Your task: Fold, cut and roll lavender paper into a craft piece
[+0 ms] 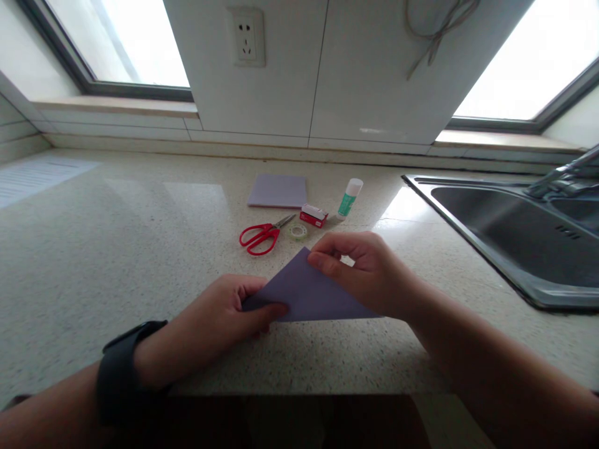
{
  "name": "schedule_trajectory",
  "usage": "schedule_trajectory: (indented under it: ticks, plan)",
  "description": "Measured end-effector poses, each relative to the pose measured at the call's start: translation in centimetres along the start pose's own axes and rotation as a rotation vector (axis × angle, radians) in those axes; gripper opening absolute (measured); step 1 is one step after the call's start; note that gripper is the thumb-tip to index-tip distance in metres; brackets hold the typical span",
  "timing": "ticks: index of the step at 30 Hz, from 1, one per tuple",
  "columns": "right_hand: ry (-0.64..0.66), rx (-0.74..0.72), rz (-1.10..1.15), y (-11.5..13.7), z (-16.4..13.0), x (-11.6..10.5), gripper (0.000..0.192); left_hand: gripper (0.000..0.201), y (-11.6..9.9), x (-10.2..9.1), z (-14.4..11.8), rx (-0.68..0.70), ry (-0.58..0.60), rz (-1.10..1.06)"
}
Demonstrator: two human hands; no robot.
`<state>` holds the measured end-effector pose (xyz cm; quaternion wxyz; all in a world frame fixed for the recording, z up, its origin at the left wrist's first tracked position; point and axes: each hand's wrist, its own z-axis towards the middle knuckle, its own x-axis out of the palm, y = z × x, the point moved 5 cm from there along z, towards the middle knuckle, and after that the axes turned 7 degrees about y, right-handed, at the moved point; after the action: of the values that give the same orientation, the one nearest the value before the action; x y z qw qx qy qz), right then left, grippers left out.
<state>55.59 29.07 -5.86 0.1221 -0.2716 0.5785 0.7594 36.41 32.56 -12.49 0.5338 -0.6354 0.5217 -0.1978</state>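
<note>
Head view showed a speckled countertop (pixel 116 262) on which two bare hands worked a sheet of purple paper (pixel 311 293). That paper lay near the front edge as a triangle, its long edge towards the person and its apex pointing away, which suggested that one diagonal fold had already been made. Left hand (pixel 224 318) pinched the left corner of the triangle between thumb and fingers, with a dark watch (pixel 119 371) on the wrist. Right hand (pixel 369 271) held the apex, fingers curled closed over the upper edge and thumb on the paper. Whether the crease had been fully pressed flat could not be told, and no cut, tape or glue mark was visible on the sheet, so any such steps appeared not yet done. Beyond the hands, apart from them, lay red scissors (pixel 259 237), a roll of clear tape (pixel 298 232), a small red box (pixel 313 216) and a glue stick (pixel 350 198), with a flat stack of purple sheets (pixel 277 190) behind them. A steel sink (pixel 515 237) occupied the right side.
</note>
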Motion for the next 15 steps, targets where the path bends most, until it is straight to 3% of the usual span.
schedule_trajectory:
  ticks: [15]
  plan:
    - [0.024, 0.013, 0.024, 0.10, 0.06, 0.21, 0.023, 0.041, -0.57, 0.10, -0.09, 0.017, 0.016, 0.004]
